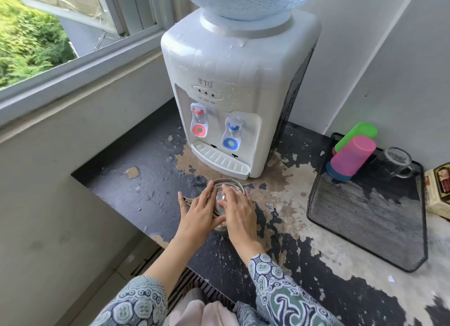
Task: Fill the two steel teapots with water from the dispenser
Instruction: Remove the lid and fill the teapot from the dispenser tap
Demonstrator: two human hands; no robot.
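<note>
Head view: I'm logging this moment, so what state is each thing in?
Steel teapot: on the counter before the dispenser, lid on, not under a tap.
Left hand: flat on the teapot.
Right hand: on the lid.
Dispenser: taps unpressed, no water running.
Window: open.
Plastic cups: stacked, tilted in the mesh tray.

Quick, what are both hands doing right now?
Left hand: open, resting on the round steel teapot.
Right hand: fingers on the teapot's lid; grip cannot be told.

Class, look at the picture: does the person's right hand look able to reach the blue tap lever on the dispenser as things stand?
Probably yes. The right hand rests on the teapot directly before the dispenser, and nothing stands between it and the blue tap lever.
</note>
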